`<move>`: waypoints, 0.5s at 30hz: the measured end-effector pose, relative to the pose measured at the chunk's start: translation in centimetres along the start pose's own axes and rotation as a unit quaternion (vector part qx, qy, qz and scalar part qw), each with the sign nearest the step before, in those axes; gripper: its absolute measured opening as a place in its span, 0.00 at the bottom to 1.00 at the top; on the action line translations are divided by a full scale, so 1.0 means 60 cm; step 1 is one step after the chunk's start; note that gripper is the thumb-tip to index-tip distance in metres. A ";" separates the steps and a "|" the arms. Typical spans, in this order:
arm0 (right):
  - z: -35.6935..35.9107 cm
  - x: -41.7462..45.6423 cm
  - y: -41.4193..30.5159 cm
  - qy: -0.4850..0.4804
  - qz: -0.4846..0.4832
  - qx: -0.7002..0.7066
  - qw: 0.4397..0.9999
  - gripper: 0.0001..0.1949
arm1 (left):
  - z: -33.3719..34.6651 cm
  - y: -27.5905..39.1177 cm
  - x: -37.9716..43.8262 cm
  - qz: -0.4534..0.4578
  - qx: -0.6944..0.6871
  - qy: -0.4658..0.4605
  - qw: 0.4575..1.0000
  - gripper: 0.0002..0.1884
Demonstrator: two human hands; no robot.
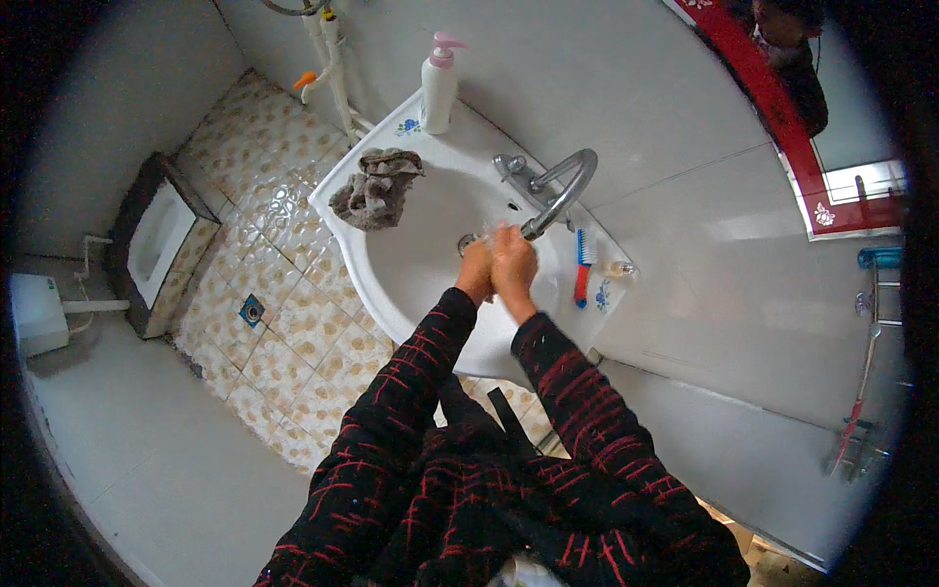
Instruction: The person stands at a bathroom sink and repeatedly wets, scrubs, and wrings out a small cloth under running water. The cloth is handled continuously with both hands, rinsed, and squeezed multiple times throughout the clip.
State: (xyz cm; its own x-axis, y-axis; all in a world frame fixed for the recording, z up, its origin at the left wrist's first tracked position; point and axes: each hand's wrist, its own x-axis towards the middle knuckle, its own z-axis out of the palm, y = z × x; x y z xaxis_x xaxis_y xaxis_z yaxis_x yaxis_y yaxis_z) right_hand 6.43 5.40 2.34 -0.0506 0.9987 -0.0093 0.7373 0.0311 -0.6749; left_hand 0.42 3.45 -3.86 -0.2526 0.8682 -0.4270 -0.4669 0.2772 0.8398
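My left hand (475, 268) and my right hand (514, 258) are pressed together over the white ceramic washbasin (411, 282). They are right at the mouth of the curved chrome faucet (576, 180), and what looks like running water splashes on them. Whether anything lies between the palms is hidden. Behind my left hand, the drain (466, 243) shows partly. A crumpled grey-brown cloth (378, 189) hangs over the basin's left rim. To the right of my hands, a scrub brush with a red and blue handle (582, 275) rests on the rim.
A white pump bottle (438, 95) stands on the basin's back corner. A small clear item (620, 269) sits at the right corner. White pipes (334, 70) run down the wall. A squat toilet (161, 238) and a floor drain (252, 311) are left, and a red-framed mirror (799, 176) hangs right.
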 end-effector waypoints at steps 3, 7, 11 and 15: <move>0.007 0.080 0.128 0.001 0.054 -0.033 0.998 0.14 | 0.043 0.051 -0.038 -0.071 -0.039 -0.037 0.996 0.16; 0.010 0.091 0.227 -0.057 0.107 0.229 0.966 0.18 | 0.050 0.093 -0.055 -0.009 -0.035 -0.117 0.992 0.15; 0.015 0.034 0.198 -0.318 0.185 0.557 0.745 0.22 | 0.027 0.111 -0.045 -0.034 -0.238 -0.143 0.960 0.17; -0.020 0.012 0.099 -0.399 0.294 0.701 0.512 0.25 | -0.023 0.105 -0.026 -0.021 -0.252 -0.177 0.951 0.16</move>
State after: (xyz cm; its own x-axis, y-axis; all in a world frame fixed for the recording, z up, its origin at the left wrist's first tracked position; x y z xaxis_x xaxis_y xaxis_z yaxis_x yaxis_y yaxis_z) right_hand 11.58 6.33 -0.75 -0.7694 0.4664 -0.4364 -0.3983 -0.8845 -0.2431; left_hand -3.30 3.23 1.63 0.0349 0.9699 -0.2410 -0.8400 0.1592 0.5188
